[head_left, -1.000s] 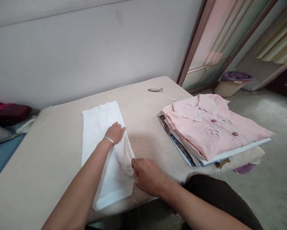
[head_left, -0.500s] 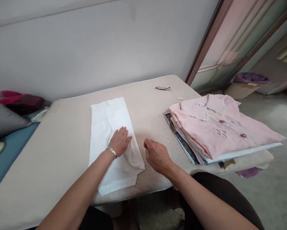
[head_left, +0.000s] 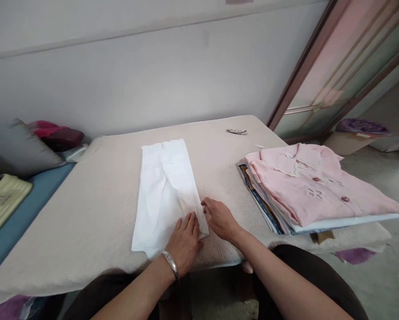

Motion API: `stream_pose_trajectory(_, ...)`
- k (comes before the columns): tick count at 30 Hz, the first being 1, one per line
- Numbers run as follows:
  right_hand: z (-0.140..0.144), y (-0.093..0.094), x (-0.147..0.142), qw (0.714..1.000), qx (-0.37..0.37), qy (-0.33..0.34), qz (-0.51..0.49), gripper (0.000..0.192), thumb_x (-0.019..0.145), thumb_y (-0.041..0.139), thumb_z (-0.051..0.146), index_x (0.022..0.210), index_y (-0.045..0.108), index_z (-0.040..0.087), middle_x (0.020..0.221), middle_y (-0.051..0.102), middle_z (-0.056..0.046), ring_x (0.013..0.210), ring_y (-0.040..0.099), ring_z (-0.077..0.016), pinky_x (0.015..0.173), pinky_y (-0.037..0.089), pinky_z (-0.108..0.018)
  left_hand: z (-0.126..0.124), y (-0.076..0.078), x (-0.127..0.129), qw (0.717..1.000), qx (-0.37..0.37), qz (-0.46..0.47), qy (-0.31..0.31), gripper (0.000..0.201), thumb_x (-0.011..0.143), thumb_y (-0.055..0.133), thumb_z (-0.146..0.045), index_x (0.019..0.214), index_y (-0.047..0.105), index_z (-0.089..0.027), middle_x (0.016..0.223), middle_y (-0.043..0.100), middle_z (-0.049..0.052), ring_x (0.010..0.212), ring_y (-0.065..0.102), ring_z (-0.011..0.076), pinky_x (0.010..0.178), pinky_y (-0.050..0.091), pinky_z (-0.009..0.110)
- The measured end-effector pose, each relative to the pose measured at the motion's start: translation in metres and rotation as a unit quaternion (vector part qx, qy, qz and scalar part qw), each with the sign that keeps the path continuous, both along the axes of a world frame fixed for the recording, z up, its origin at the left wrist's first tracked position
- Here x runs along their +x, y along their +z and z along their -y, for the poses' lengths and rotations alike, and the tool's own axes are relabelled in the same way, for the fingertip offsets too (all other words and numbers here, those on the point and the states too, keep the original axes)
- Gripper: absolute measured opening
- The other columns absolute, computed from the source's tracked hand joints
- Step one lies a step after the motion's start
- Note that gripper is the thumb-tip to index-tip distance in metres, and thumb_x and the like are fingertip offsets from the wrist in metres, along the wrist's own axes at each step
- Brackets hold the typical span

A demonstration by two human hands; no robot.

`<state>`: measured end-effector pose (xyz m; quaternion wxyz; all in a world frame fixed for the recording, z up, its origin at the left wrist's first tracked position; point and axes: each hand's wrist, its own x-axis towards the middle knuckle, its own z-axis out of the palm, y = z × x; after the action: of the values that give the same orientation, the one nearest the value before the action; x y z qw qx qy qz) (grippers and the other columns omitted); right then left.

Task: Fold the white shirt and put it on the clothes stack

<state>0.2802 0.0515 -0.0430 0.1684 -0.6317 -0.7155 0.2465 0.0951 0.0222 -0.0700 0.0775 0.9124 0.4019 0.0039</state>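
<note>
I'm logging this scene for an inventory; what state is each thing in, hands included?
White garment: folded, lying flat, creased
Left hand: palm down on the white garment
Right hand: fingers curled, beside the garment's right edge; contact unclear
Pink shirt: folded, front up, topping the stack
Stack: piled, edges uneven
Glasses: lying down; arms seem folded
Bin: upright, lined with a purple bag
</note>
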Motion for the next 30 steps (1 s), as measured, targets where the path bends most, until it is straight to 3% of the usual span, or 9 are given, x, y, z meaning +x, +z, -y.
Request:
stream_pose_trajectory(3,0.003,-0.004,-0.003,0.997,0.059,0.046,-0.005,0.039,0.097,0.034,0.012,0.13,0.055,0.016,0.127,0.065,-0.011,0.113,0.061,-0.0162,0.096,0.045,-0.031,0.001,-0.004,0.002,1.0,0.012,-0.008,-0.018,0.061,0.09,0.053,-0.026,0.146,0.044,-0.003,0.156,0.036,0.027,0.147,0.032,0.0383,0.118,0.032,0.053)
stream_pose_trajectory(7,0.01,-0.023,-0.005,0.975,0.077,0.171,0.115,0.06,0.091,0.042,0.011,0.151,0.039,0.015,0.16,0.035,-0.015,0.148,0.03,-0.0258,0.116,0.031,-0.049,0.004,-0.005,0.006,1.0,0.013,0.007,-0.027,0.061,0.089,0.056,-0.027,0.14,0.046,0.006,0.152,0.036,0.035,0.147,0.03,0.0416,0.117,0.032,0.053)
stream_pose_trajectory(12,0.01,-0.035,0.001,0.961,0.071,0.201,0.176,0.061,0.093,0.037,0.014,0.154,0.037,0.017,0.163,0.029,-0.013,0.149,0.029,-0.0294,0.113,0.036,-0.055,-0.032,0.038,-0.033,0.986,-0.126,0.072,-0.085,0.037,0.093,0.055,-0.035,0.122,0.063,-0.014,0.134,0.063,0.019,0.123,0.061,0.0275,0.103,0.049,0.04)
stream_pose_trajectory(14,0.008,-0.032,0.006,0.96,0.079,0.21,0.168,0.06,0.092,0.036,0.013,0.152,0.041,0.017,0.16,0.035,-0.012,0.146,0.036,-0.0282,0.111,0.039,-0.053,-0.058,0.063,-0.07,0.981,-0.158,0.115,0.0,0.03,0.094,0.054,-0.035,0.117,0.066,-0.02,0.122,0.071,0.009,0.107,0.069,0.0208,0.095,0.052,0.033)
stream_pose_trajectory(17,0.008,-0.021,0.008,0.959,0.093,0.229,0.136,0.05,0.093,0.038,0.014,0.14,0.055,0.017,0.15,0.05,-0.012,0.138,0.047,-0.0257,0.11,0.044,-0.046,-0.091,0.085,-0.127,0.975,-0.092,0.104,0.17,0.024,0.092,0.055,-0.035,0.104,0.07,-0.02,0.103,0.076,0.004,0.093,0.071,0.0204,0.088,0.053,0.034)
stream_pose_trajectory(20,0.01,-0.01,0.004,0.963,0.108,0.215,0.118,0.036,0.097,0.038,0.017,0.116,0.067,0.017,0.129,0.066,-0.013,0.119,0.062,-0.0247,0.101,0.049,-0.042,-0.106,0.081,-0.154,0.968,-0.08,0.089,0.219,0.03,0.092,0.053,-0.03,0.117,0.067,-0.021,0.118,0.073,0.005,0.104,0.069,0.0194,0.093,0.052,0.032)
stream_pose_trajectory(23,0.013,-0.004,-0.002,0.969,0.118,0.179,0.125,0.032,0.1,0.036,0.02,0.098,0.068,0.019,0.103,0.072,-0.011,0.097,0.067,-0.024,0.089,0.052,-0.039,-0.109,0.066,-0.15,0.978,-0.112,0.007,0.176,0.044,0.092,0.053,-0.026,0.135,0.058,-0.022,0.146,0.056,0.007,0.128,0.057,0.0202,0.106,0.045,0.033)
stream_pose_trajectory(26,0.012,-0.004,0.0,0.974,0.148,0.141,0.1,0.029,0.102,0.037,0.024,0.099,0.066,0.019,0.103,0.071,-0.01,0.099,0.066,-0.024,0.089,0.05,-0.037,-0.11,0.057,-0.138,0.973,-0.16,-0.072,0.146,0.037,0.089,0.055,-0.025,0.124,0.065,-0.022,0.135,0.065,0.007,0.124,0.06,0.0242,0.102,0.047,0.035)
stream_pose_trajectory(30,0.008,-0.003,0.015,0.982,0.167,0.069,0.06,0.025,0.101,0.04,0.025,0.105,0.064,0.019,0.107,0.07,-0.008,0.097,0.066,-0.0221,0.084,0.05,-0.033,-0.111,0.062,-0.138,0.973,-0.154,-0.068,0.157,0.033,0.091,0.052,-0.029,0.119,0.068,-0.021,0.122,0.071,0.008,0.114,0.065,0.0254,0.093,0.049,0.036)
